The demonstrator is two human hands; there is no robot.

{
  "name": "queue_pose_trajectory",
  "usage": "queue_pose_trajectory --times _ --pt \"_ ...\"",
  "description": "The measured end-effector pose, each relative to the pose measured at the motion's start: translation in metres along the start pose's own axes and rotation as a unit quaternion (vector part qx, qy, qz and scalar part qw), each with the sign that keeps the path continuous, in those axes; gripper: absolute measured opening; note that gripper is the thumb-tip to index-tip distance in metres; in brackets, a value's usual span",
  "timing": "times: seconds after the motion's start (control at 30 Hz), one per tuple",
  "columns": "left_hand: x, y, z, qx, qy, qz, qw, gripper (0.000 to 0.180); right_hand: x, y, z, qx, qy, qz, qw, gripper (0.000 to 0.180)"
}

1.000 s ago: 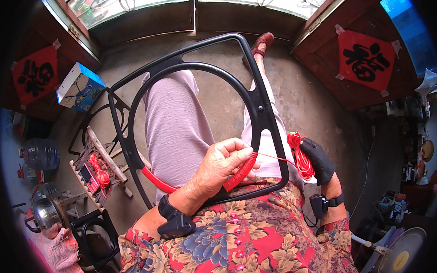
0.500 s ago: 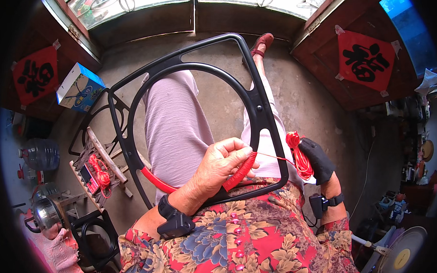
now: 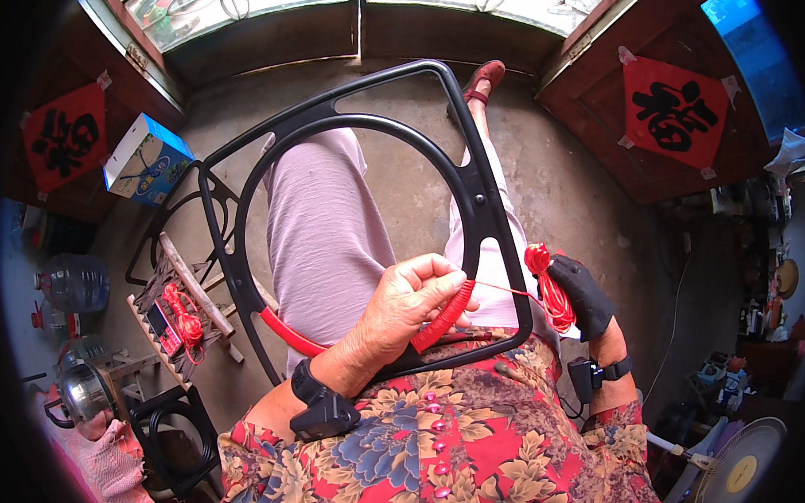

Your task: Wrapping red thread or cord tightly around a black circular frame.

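Observation:
A black frame (image 3: 483, 187), square outside with a round ring inside, rests across my lap. Red cord (image 3: 445, 321) is wound in tight turns around the near right part of the ring. My left hand (image 3: 409, 304), bare, is closed on this wound part, thumb and forefinger pinched at its upper end. Another red stretch (image 3: 286, 331) covers the ring's near left part; my left wrist hides some of the ring between. My right hand (image 3: 583, 294), in a black glove, grips a looped bundle of red cord (image 3: 553, 291). One strand runs from the bundle to the winding.
At left, a wooden stool (image 3: 191, 281) holds another red cord bundle (image 3: 185, 321). Nearby are a blue and white box (image 3: 148, 163), a second black frame (image 3: 174, 437), a metal pot (image 3: 90, 400) and a water bottle (image 3: 75, 282). A fan (image 3: 738, 470) stands at lower right.
The right hand and its cord bundle have shifted very slightly to the left. My left hand keeps its pinch on the winding, and the frame stays put.

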State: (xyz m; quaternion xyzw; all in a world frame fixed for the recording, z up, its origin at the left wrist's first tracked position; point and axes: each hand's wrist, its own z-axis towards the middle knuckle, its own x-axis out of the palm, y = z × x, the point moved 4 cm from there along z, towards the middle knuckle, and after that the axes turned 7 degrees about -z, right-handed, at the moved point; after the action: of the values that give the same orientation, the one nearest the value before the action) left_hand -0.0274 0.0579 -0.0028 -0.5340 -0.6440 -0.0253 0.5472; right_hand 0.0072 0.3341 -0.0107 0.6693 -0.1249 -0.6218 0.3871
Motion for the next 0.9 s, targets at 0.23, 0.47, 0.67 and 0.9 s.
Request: queue_pose_trajectory --times 0.23,0.47,0.67,0.9 --pt "0.000 -0.003 -0.002 -0.007 -0.001 0.007 1.000 0.017 0.001 -0.002 -0.002 -0.058 -0.002 -0.080 0.995 0.033" --pt "0.000 -0.002 -0.001 -0.006 0.001 0.010 1.000 0.017 0.007 -0.027 -0.017 0.036 0.003 0.009 0.999 0.037" --pt "-0.002 0.000 0.000 0.006 0.002 0.005 1.000 0.017 0.005 -0.015 -0.016 -0.015 -0.008 -0.095 0.995 0.040" --pt "-0.001 0.000 0.000 0.003 0.001 0.004 1.000 0.017 0.003 0.004 -0.007 -0.047 -0.004 -0.145 0.988 0.040"
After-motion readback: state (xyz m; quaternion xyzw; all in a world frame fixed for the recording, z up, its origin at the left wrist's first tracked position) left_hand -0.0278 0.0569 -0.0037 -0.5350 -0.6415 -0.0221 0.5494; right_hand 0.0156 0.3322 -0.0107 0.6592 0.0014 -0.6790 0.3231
